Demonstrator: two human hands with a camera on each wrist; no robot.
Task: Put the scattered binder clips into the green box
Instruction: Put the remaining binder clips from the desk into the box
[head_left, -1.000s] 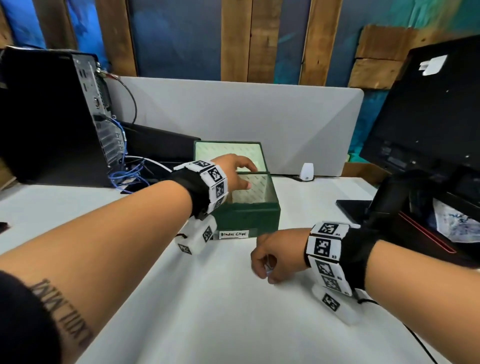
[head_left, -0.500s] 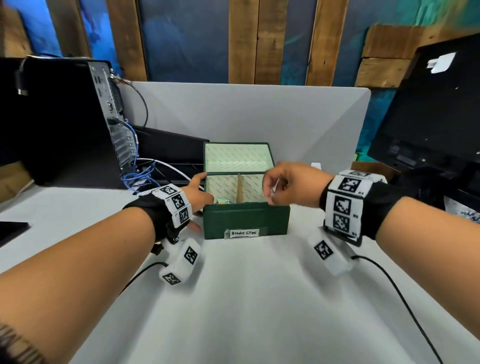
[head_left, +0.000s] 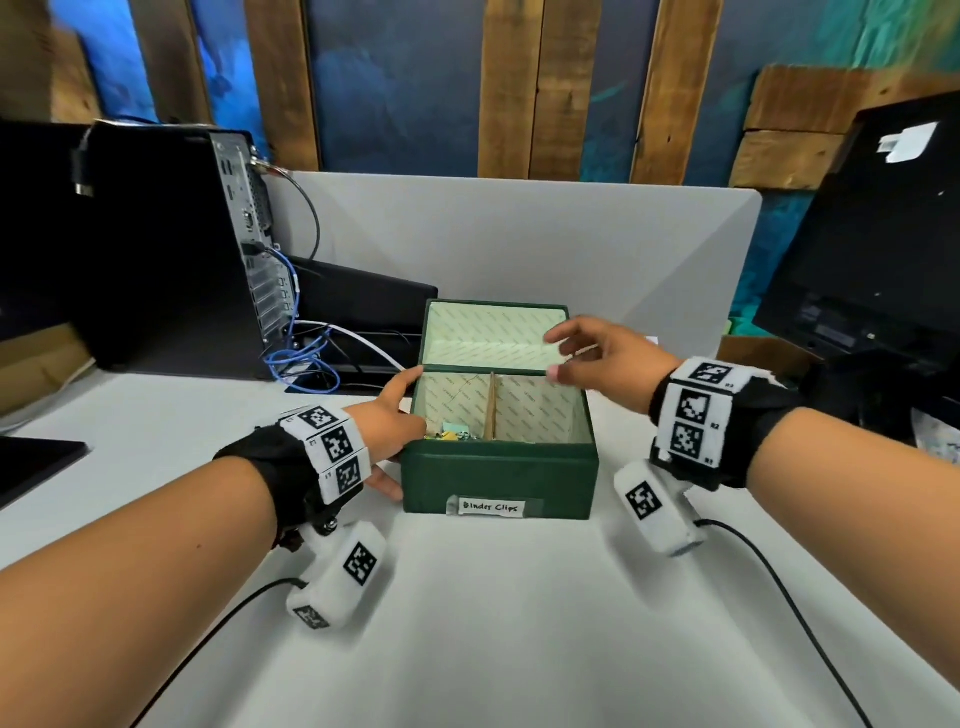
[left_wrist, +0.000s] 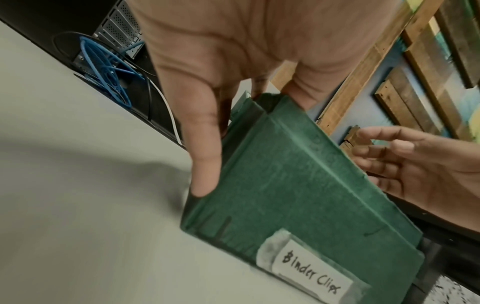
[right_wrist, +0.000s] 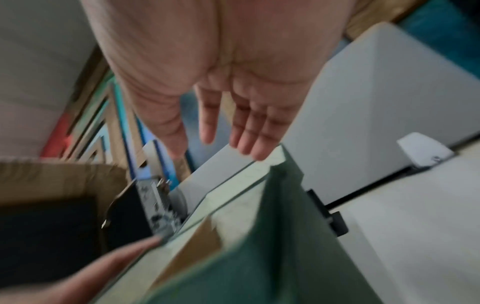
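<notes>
While the left hand (head_left: 387, 415) grasps the dark green lidded cardboard box (head_left: 498, 475) by its left wall, thumb on the front corner, the right hand (head_left: 605, 364) hovers released, fingers spread, over its right compartment. Small coloured binder clips (head_left: 449, 434) lie in the left compartment; the box stands on the white tabletop (head_left: 467, 623).

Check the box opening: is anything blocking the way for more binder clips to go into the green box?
Nothing visible does. The green box stands open with its lid tipped back. The right hand hovers open above the opening, and the left hand holds the box's left side.
</notes>
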